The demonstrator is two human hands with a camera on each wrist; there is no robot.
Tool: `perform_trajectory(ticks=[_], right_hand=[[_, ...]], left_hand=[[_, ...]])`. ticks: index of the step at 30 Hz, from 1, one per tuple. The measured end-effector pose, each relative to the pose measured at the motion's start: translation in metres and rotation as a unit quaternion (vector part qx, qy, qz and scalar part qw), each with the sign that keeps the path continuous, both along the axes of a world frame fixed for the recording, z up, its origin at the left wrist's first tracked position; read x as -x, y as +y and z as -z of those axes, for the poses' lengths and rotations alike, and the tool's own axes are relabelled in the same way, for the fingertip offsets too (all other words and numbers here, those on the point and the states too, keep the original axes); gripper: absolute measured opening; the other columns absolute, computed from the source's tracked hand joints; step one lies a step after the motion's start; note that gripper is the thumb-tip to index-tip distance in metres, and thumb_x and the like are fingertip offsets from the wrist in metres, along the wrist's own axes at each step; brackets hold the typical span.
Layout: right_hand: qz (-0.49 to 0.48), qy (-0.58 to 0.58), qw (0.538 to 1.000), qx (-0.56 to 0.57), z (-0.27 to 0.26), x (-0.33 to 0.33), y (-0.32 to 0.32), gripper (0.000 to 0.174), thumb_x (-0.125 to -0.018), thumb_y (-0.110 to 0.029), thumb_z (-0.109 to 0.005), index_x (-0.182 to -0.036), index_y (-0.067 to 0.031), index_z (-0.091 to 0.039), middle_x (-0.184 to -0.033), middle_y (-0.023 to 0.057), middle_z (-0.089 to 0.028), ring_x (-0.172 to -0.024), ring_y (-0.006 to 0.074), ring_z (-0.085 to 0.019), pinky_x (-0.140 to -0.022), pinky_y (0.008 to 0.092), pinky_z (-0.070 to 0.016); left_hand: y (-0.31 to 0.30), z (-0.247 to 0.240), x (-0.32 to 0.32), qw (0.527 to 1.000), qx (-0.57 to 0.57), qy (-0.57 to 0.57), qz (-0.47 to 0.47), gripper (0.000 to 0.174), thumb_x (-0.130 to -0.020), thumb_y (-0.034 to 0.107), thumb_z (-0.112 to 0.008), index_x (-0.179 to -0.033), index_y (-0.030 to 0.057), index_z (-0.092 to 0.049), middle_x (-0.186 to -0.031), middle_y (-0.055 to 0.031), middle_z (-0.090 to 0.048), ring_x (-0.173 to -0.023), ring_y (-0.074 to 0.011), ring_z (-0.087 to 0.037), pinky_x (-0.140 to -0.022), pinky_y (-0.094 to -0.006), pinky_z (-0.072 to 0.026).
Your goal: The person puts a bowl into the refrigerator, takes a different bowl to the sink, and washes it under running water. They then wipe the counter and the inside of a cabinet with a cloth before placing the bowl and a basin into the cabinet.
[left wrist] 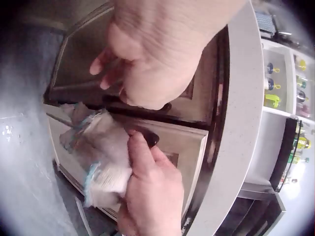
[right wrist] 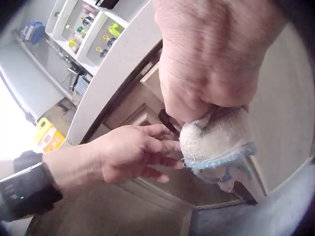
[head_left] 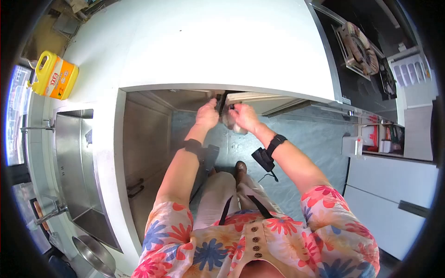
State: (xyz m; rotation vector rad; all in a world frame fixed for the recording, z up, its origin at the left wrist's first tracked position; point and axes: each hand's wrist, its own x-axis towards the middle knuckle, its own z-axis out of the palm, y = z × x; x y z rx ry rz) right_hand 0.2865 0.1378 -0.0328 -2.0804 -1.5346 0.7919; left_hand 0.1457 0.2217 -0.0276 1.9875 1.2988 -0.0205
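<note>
Beneath the white counter, my left hand is at a dark handle on the left cabinet door. In the right wrist view, this left hand has loosely spread fingers beside the handle; whether they touch it is unclear. A crumpled whitish cloth with blue edging is held in my right hand, its thumb by the other door's dark handle. That door stands ajar. The cloth hangs below my right hand, whose fingertips are partly hidden.
The white counter lies above the doors. A sink and yellow jug are at left, with a metal pan lower down. A stove stands at right. My legs and shoe are close below the hands.
</note>
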Motion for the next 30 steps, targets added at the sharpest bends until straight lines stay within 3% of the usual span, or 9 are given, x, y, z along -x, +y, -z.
perform_trajectory(ticks=[7, 9, 11, 13, 16, 18, 22, 25, 30], right_hand=[[0.027, -0.091, 0.995, 0.033, -0.015, 0.003, 0.019, 0.037, -0.077, -0.029, -0.054, -0.1, -0.0008, -0.057, -0.092, 0.0232, -0.059, -0.086, 0.0375, -0.057, -0.077, 0.0428, -0.045], [0.009, -0.081, 0.988, 0.131, -0.044, 0.026, 0.018, 0.048, -0.075, -0.027, -0.055, -0.115, -0.0025, -0.047, -0.109, 0.0244, -0.052, -0.096, 0.0392, -0.052, -0.082, 0.0424, -0.0429], [-0.022, -0.083, 0.995, 0.045, -0.047, 0.033, 0.002, 0.047, -0.075, -0.024, -0.056, -0.115, -0.0019, -0.048, -0.104, 0.0238, -0.055, -0.095, 0.0383, -0.054, -0.082, 0.0412, -0.0435], [-0.026, -0.063, 0.997, 0.026, -0.058, 0.044, -0.024, 0.037, -0.074, -0.024, -0.058, -0.101, 0.0014, -0.057, -0.095, 0.0237, -0.058, -0.088, 0.0381, -0.056, -0.079, 0.0403, -0.0451], [-0.106, 0.013, 0.992, 0.064, -0.072, 0.064, -0.074, 0.033, -0.075, -0.019, -0.059, -0.102, -0.0002, -0.057, -0.093, 0.0207, -0.06, -0.085, 0.0306, -0.06, -0.078, 0.0348, -0.046], [-0.129, 0.179, 0.968, 0.119, -0.091, 0.093, -0.098, 0.029, -0.078, -0.016, -0.057, -0.103, -0.0022, -0.056, -0.091, 0.0139, -0.062, -0.081, 0.02, -0.06, -0.076, 0.0298, -0.046], [-0.209, 0.323, 0.913, 0.135, -0.128, 0.149, -0.126, 0.024, -0.081, -0.01, -0.054, -0.104, -0.003, -0.056, -0.092, 0.0081, -0.061, -0.082, 0.0147, -0.057, -0.073, 0.028, -0.0461], [-0.289, 0.254, 0.905, 0.184, -0.16, 0.187, -0.142, 0.024, -0.08, -0.01, -0.055, -0.104, -0.0038, -0.055, -0.092, 0.0082, -0.06, -0.083, 0.0138, -0.057, -0.071, 0.0278, -0.0464], [-0.39, 0.225, 0.881, 0.149, -0.172, 0.216, -0.191, 0.024, -0.08, -0.01, -0.055, -0.103, -0.0038, -0.055, -0.087, 0.007, -0.06, -0.079, 0.0123, -0.056, -0.069, 0.0272, -0.0462]], left_hand=[[-0.003, -0.031, -0.008, 0.998, 0.053, 0.006, 0.037, 0.051, -0.075, 0.017, -0.049, -0.12, -0.0032, -0.039, -0.111, -0.0251, -0.05, -0.104, -0.0359, -0.049, -0.09, -0.0396, -0.0394], [-0.005, -0.058, 0.018, 0.996, 0.083, 0.0, 0.043, 0.056, -0.074, 0.019, -0.052, -0.123, -0.002, -0.036, -0.117, -0.0243, -0.047, -0.107, -0.0348, -0.047, -0.092, -0.039, -0.0379], [-0.018, -0.049, 0.038, 0.996, 0.053, -0.064, 0.012, 0.058, -0.074, 0.02, -0.055, -0.124, -0.0003, -0.036, -0.122, -0.0237, -0.042, -0.111, -0.0337, -0.044, -0.094, -0.0378, -0.0366], [-0.034, -0.082, 0.072, 0.994, 0.075, -0.079, 0.004, 0.058, -0.073, 0.02, -0.056, -0.125, 0.0008, -0.036, -0.124, -0.0233, -0.041, -0.113, -0.0337, -0.042, -0.094, -0.0374, -0.0361], [-0.091, -0.089, 0.121, 0.99, 0.095, -0.108, 0.002, 0.063, -0.072, 0.022, -0.059, -0.127, 0.0028, -0.034, -0.124, -0.023, -0.041, -0.113, -0.0335, -0.043, -0.094, -0.036, -0.0362], [-0.132, -0.096, 0.162, 0.987, 0.097, -0.126, -0.01, 0.067, -0.071, 0.025, -0.061, -0.128, 0.0037, -0.033, -0.123, -0.0233, -0.042, -0.111, -0.0334, -0.044, -0.093, -0.0351, -0.0369], [-0.206, -0.108, 0.199, 0.948, 0.185, -0.23, -0.122, 0.076, -0.068, 0.031, -0.066, -0.13, 0.0033, -0.032, -0.12, -0.0223, -0.045, -0.102, -0.0283, -0.052, -0.087, -0.0324, -0.0409], [-0.255, -0.115, 0.223, 0.921, 0.144, -0.305, -0.196, 0.073, -0.069, 0.031, -0.065, -0.129, 0.003, -0.033, -0.116, -0.0204, -0.049, -0.095, -0.0249, -0.055, -0.082, -0.0313, -0.0433], [-0.354, -0.164, 0.3, 0.932, 0.119, -0.23, -0.255, 0.062, -0.073, 0.026, -0.062, -0.127, 0.0064, -0.038, -0.115, -0.0173, -0.05, -0.094, -0.0216, -0.054, -0.081, -0.0281, -0.0433]])
